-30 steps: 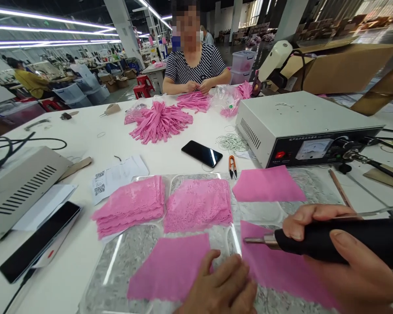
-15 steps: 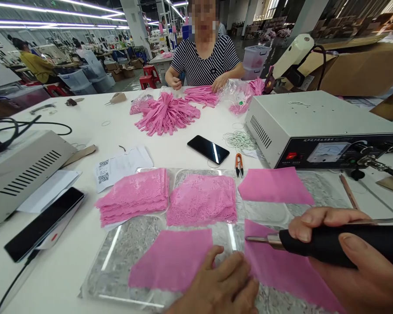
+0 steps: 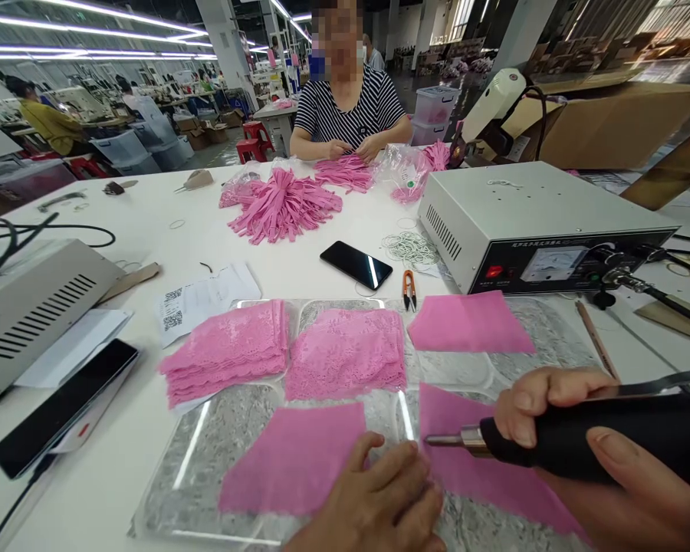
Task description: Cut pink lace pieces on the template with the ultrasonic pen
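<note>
My right hand (image 3: pixel 626 452) grips a black handpiece (image 3: pixel 552 437) with a slim metal tip pointing left. That tip is over the left edge of a pink fabric piece (image 3: pixel 483 471); whether it touches the cloth I cannot tell. My left hand (image 3: pixel 373 491) lies palm down with fingers apart, between this piece and another pink fabric piece (image 3: pixel 296 460) to its left, its index finger over that piece's right edge. Under the cloth is a clear sheet over a grey marbled mat (image 3: pixel 189 468). A third plain pink piece (image 3: pixel 471 326) lies farther back.
Two pink lace stacks (image 3: pixel 224 349) (image 3: pixel 348 353) lie behind my left hand. Beyond them are a phone (image 3: pixel 356 264), orange thread snips (image 3: pixel 409 290) and a metal control box (image 3: pixel 546 230). Another phone (image 3: pixel 63 406) lies left. Across the table a person (image 3: pixel 348 115) handles pink straps (image 3: pixel 345 172).
The handpiece tip has shifted slightly toward me along the cloth's edge. My left hand stays in place. Across the table, the person's hands have come together. The whole view has shifted a little.
</note>
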Action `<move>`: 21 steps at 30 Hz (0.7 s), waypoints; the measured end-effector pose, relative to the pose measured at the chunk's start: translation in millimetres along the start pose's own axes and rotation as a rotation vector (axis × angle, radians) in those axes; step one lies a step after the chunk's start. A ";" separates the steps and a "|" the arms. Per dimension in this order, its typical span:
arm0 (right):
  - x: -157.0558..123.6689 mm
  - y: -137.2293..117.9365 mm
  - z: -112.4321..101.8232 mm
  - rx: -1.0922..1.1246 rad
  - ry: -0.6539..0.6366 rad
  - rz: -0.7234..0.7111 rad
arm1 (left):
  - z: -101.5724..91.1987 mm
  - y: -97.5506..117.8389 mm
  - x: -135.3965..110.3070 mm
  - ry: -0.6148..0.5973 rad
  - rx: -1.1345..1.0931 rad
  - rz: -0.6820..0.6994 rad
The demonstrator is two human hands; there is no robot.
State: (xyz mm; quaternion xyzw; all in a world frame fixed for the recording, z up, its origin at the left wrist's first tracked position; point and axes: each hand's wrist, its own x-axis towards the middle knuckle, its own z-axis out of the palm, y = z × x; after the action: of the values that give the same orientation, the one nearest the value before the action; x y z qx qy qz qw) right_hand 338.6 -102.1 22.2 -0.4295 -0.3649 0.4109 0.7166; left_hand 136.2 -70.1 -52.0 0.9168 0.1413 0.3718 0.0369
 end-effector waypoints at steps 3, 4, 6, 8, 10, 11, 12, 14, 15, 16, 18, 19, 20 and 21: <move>0.5 1.8 -0.4 0.002 -0.014 0.018 | 1.1 0.4 -1.1 0.005 0.003 0.002; 1.5 2.4 -0.8 0.006 -0.026 0.014 | 1.2 0.6 -1.0 0.006 0.004 0.003; 3.9 3.3 -2.4 0.005 -0.068 -0.007 | 1.0 0.7 0.1 0.010 0.009 0.004; 5.8 3.6 -4.6 -0.009 -0.122 -0.036 | 0.4 0.5 1.7 0.016 0.015 0.003; 6.9 3.5 -6.2 -0.029 -0.160 -0.052 | -0.3 0.2 3.2 0.013 0.017 0.002; 7.1 3.6 -6.5 -0.031 -0.168 -0.060 | -0.6 0.0 3.7 0.007 0.018 0.003; 7.1 3.8 -6.4 -0.033 -0.172 -0.056 | -0.8 -0.1 4.1 0.004 0.021 0.003; 7.1 4.6 -5.2 -0.025 -0.174 -0.056 | -1.0 -0.1 4.5 0.006 0.026 0.004; 7.2 4.9 -4.6 -0.018 -0.173 -0.058 | -1.0 -0.1 4.7 0.010 0.029 0.004; 7.6 4.9 -4.4 -0.009 -0.166 -0.064 | -0.9 -0.2 4.9 0.015 0.035 0.004; 9.3 3.0 -6.0 0.017 -0.119 -0.078 | -0.4 -0.5 5.7 0.042 0.056 0.019; 10.6 0.8 -8.2 0.038 -0.070 -0.096 | 0.2 -0.9 6.2 0.057 0.070 0.029; 12.0 -2.5 -11.4 0.060 -0.003 -0.117 | 0.9 -1.4 6.7 0.075 0.086 0.035; 13.4 -6.6 -15.4 0.082 0.085 -0.149 | 1.6 -2.0 7.2 0.099 0.103 0.036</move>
State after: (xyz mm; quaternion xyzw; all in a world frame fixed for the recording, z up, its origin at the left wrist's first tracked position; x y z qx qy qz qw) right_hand 359.2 -96.8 24.8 -0.3886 -0.3480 0.3527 0.7769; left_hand 141.8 -66.0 -48.7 0.9003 0.1453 0.4097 -0.0240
